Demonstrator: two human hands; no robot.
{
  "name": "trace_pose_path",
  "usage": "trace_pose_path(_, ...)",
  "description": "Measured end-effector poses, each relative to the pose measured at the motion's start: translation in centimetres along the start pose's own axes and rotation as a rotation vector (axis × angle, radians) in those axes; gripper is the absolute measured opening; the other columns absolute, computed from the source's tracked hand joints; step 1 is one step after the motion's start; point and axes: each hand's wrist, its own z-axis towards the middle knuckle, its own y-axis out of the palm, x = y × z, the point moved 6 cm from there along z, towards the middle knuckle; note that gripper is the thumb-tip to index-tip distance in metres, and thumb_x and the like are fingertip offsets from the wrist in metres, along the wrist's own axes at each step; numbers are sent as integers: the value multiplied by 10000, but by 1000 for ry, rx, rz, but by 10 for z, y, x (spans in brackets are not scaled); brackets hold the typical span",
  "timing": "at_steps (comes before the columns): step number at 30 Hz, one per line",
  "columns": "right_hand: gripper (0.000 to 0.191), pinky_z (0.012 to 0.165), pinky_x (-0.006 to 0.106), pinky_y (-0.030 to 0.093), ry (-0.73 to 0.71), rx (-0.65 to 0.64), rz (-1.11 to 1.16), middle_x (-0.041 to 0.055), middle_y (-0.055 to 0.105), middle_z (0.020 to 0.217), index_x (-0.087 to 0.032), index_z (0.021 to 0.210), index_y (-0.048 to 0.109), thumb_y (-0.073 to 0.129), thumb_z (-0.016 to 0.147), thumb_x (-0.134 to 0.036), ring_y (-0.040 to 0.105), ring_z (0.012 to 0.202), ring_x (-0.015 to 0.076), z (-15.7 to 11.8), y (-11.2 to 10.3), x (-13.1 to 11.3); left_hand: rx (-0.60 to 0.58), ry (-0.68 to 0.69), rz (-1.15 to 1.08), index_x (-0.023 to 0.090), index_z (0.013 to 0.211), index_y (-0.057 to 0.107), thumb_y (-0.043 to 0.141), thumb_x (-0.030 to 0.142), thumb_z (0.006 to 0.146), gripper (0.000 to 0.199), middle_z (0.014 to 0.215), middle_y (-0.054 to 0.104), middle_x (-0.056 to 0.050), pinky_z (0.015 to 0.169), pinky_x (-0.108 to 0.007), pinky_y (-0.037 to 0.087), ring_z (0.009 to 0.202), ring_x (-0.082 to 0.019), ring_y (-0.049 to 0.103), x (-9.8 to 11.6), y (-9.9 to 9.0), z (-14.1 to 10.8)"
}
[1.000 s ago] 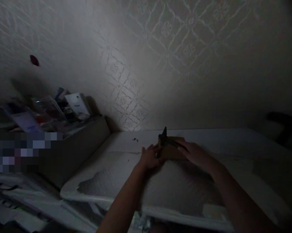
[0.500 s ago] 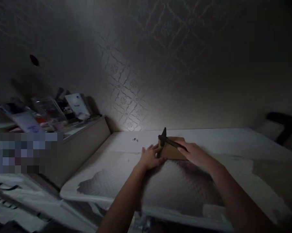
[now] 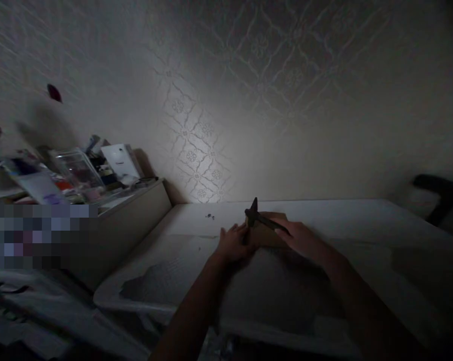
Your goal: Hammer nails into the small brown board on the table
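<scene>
In my right hand is a dark hammer, its fingers wrapped round the handle. The hammer's head points left and sits over the left end of a flat brown board, apparently touching or just above it. My left hand rests with spread fingers at the board's left edge, close under the hammer head. Its fingertips are dim, and I cannot tell whether anything small lies under them. A few tiny dark pieces lie on the white table beyond my left hand.
A grey textured sheet lies under the board and my forearms. To the left, a cabinet top holds a white box, a clear case and other clutter. A dark object stands at the right. Patterned wall behind.
The light has shifted: the wall is brighter, while the table and my hands are darker. Both hands and the hammer stay in nearly the same place.
</scene>
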Motion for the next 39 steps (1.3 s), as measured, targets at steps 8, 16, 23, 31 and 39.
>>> trace_pose_path(8, 415, 881, 387, 446, -17, 9, 14, 86, 607, 1167, -218, 1261, 509, 364, 877, -276, 576, 1044, 233, 0, 0, -1, 3, -13, -5, 291, 1384, 303, 428, 649, 787, 707, 1461, 302, -42, 1040, -633, 131, 1345, -318, 226, -1, 1, 1)
trace_pose_path(16, 415, 871, 388, 447, -5, 19, 4, 84, 608, 1166, -221, 1260, 512, 368, 875, -284, 583, 1026, 232, 1, 1, 2, 10, 9, -12, 311, 1380, 302, 424, 665, 780, 707, 1460, 302, -29, 1038, -636, 133, 1342, -319, 234, -3, 2, 2)
trace_pose_path(23, 419, 874, 382, 443, 18, 21, 23, 90, 610, 1159, -192, 1252, 520, 359, 874, -276, 578, 1031, 236, 2, 3, 3, 28, 1, -24, 298, 1392, 273, 359, 678, 802, 707, 1449, 327, -49, 1040, -637, 135, 1340, -316, 244, -3, 2, 1)
trace_pose_path(31, 435, 911, 392, 423, 42, 7, 66, 114, 591, 1188, -142, 1253, 515, 355, 866, -261, 557, 1071, 241, 2, 3, 2, 7, -17, -27, 281, 1382, 298, 384, 660, 802, 698, 1455, 313, -51, 1047, -629, 120, 1343, -312, 236, -3, 1, 1)
trace_pose_path(39, 421, 914, 378, 423, 42, 37, 107, 91, 592, 1188, -182, 1238, 528, 376, 853, -261, 557, 1072, 229, 3, 6, 9, 15, 2, -17, 297, 1388, 278, 371, 663, 804, 695, 1457, 311, -37, 1038, -638, 126, 1346, -314, 228, -4, 3, 2)
